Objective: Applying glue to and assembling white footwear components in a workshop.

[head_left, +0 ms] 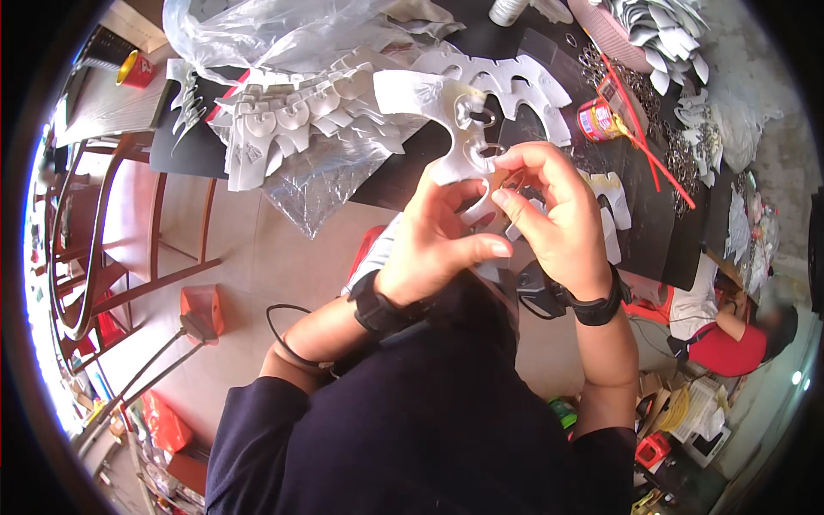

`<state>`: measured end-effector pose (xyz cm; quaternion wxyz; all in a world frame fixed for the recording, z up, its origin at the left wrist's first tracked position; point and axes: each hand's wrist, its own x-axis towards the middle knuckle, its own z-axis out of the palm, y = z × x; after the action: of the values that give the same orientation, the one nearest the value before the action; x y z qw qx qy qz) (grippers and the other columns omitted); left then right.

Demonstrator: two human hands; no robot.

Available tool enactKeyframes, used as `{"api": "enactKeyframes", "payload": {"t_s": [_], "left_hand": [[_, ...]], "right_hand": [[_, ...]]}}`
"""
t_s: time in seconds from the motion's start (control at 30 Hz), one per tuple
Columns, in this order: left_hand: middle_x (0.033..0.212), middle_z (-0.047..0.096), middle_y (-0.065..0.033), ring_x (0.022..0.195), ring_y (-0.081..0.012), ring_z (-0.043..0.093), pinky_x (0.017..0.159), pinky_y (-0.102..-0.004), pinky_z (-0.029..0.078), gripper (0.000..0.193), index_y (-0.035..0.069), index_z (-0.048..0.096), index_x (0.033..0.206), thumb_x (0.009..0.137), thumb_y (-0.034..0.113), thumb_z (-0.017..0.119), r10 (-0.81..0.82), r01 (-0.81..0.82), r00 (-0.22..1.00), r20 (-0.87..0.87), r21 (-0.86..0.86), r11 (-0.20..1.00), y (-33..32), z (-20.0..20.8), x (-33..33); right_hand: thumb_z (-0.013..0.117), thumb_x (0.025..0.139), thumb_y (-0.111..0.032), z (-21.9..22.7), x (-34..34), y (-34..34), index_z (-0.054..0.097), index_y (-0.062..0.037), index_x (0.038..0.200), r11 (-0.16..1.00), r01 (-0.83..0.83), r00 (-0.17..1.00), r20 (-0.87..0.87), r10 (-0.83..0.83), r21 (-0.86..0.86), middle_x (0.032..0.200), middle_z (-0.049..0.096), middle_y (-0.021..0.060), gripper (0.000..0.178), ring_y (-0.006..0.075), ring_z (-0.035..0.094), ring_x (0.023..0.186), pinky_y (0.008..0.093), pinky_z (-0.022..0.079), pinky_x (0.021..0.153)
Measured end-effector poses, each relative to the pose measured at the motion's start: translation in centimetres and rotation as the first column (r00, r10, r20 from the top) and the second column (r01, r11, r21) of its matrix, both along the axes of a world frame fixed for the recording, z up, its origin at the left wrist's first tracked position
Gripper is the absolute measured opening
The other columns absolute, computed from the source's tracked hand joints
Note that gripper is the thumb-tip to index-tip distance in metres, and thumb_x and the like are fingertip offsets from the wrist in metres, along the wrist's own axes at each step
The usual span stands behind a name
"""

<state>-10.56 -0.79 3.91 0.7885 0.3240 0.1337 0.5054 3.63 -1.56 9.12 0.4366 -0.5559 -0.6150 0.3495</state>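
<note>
head | both hands (498,232) grip white cutout (446,107) | lower edge hidden

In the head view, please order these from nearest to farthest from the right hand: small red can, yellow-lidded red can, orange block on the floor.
From the right hand:
1. Small red can, just above on the table.
2. Orange block, lower left on the floor.
3. Yellow-lidded red can, far upper left.

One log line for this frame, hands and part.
left hand: grips white cut-out piece | right hand: pinches its lower end | black table: stacked white pieces
</note>
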Motion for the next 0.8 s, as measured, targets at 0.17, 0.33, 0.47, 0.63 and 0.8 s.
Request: {"api": "enactKeyframes", "payload": {"t_s": [0.17,0.33,0.47,0.63,0.8], "left_hand": [[0.095,0.058,-0.0028,0.09,-0.011,0.054,0.082,-0.0275,0.042,0.015,0.005,0.053,0.095,0.089,0.018,0.054,-0.055,0.048,0.998,-0.014,-0.313,0.949,1.9,-0.2,-2.4],[0.084,0.058,-0.0009,0.078,-0.0081,0.056,0.072,-0.0234,0.045,0.017,0.004,0.054,0.09,0.088,0.02,0.057,-0.048,0.012,0.994,-0.099,-0.338,0.941,1.9,-0.6,-3.2],[0.083,0.058,-0.0038,0.071,-0.0084,0.055,0.064,-0.0223,0.045,0.02,0.002,0.049,0.094,0.085,0.016,0.06,-0.05,-0.01,0.988,-0.149,-0.378,0.926,1.7,-0.5,-3.2],[0.087,0.059,-0.0134,0.074,-0.0124,0.058,0.063,-0.0235,0.048,0.043,-0.001,0.032,0.108,0.078,0.0,0.064,-0.003,-0.056,0.969,-0.247,-0.231,0.971,1.4,-0.1,-3.0],[0.09,0.059,-0.0153,0.082,-0.0151,0.06,0.066,-0.0244,0.05,0.053,-0.002,0.03,0.115,0.075,-0.007,0.064,0.042,-0.072,0.944,-0.326,-0.08,0.994,1.5,0.4,-3.4]], "right_hand": [[0.059,0.071,0.01,0.1,-1.0,0.4,0.054,0.0004,0.089,0.998,-0.065,0.992,0.109,0.064,0.005,0.085,0.056,0.008,0.02,0.0163,0.059,0.072,0.027,0.048,0.064],[0.062,0.072,0.006,0.3,-1.8,0.5,0.056,-0.0004,0.085,0.985,-0.13,0.948,0.304,0.09,0.115,0.083,0.055,0.0083,0.017,0.0191,0.059,0.069,0.0291,0.047,0.059],[0.064,0.072,0.001,0.8,-2.3,0.3,0.057,-0.0014,0.083,0.971,-0.161,0.875,0.48,0.057,0.178,0.08,0.054,0.0085,0.013,0.0228,0.057,0.066,0.0315,0.046,0.057],[0.064,0.07,0.002,1.3,-2.5,0.0,0.058,-0.0022,0.084,0.977,-0.153,0.818,0.574,0.042,0.147,0.079,0.053,0.008,0.015,0.0228,0.057,0.067,0.0315,0.046,0.058],[0.061,0.068,0.002,1.3,-2.1,-0.1,0.058,-0.0015,0.086,0.961,-0.251,0.745,0.657,0.115,0.116,0.082,0.053,0.0085,0.018,0.0228,0.057,0.07,0.0315,0.047,0.06]]}}
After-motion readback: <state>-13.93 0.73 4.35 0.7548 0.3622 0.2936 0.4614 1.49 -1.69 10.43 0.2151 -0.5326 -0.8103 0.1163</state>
